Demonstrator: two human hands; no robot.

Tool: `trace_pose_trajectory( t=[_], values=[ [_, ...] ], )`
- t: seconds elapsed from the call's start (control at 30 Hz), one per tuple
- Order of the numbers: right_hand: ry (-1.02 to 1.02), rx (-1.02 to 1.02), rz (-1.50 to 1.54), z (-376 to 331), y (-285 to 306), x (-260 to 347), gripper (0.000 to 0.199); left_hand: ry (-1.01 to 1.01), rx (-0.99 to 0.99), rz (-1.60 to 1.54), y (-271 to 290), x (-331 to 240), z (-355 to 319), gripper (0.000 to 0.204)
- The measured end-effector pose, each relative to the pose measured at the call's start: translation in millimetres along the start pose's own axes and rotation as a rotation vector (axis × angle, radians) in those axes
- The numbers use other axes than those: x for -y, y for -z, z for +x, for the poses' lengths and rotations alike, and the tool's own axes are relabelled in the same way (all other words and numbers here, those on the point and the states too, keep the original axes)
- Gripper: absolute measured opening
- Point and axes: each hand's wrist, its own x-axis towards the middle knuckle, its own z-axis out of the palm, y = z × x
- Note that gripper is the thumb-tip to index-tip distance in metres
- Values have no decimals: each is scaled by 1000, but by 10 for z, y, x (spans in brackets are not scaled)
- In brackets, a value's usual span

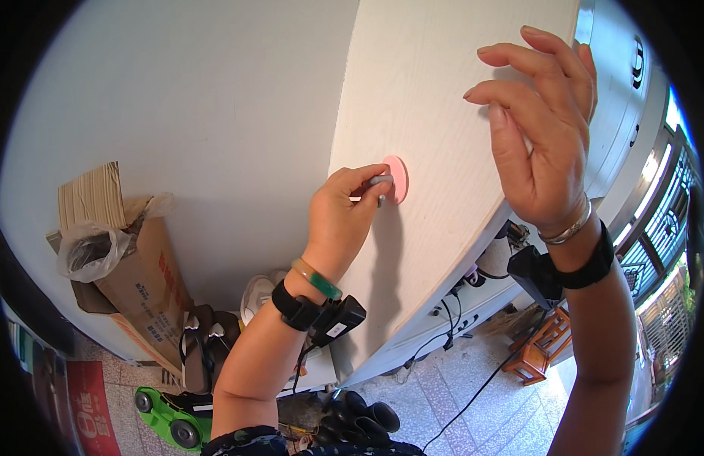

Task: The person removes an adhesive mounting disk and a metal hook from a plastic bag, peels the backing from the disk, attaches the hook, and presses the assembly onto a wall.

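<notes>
White wooden panel [443, 99] (pale grain), round pink disc [398, 179] stuck on it

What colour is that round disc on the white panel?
Pink: the round disc, pinched by the left hand, shows in the head view.

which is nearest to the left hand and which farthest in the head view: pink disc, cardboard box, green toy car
1. Pink disc: on the white panel, at the left hand's fingertips.
2. Cardboard box: to the left, leaning against the wall.
3. Green toy car: low on the floor, lower left.
</notes>
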Motion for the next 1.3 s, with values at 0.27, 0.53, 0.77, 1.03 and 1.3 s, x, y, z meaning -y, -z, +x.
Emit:
trace_pose_trajectory(
  t=[0.27, 0.53, 0.77, 1.03, 1.3],
  values=[
    [4, 8, -8, 12, 2, 15, 19, -10, 7, 51, 7, -56, 28, 20],
    [1, 45, -15, 54, 31, 55, 20, 90, 130, -54, 77, -89, 123, 15],
    [81, 84, -71, 15, 12, -20, 17, 67, 350, 57, 162, -123, 231, 8],
    [110, 119, -60, 15, 86, -50, 18, 126, 341, 68, 143, -175, 222, 9],
    [-11, -59, 108, -31, -10, -9, 14, -166, 284, 456, 185, -314, 255, 11]
  ],
)
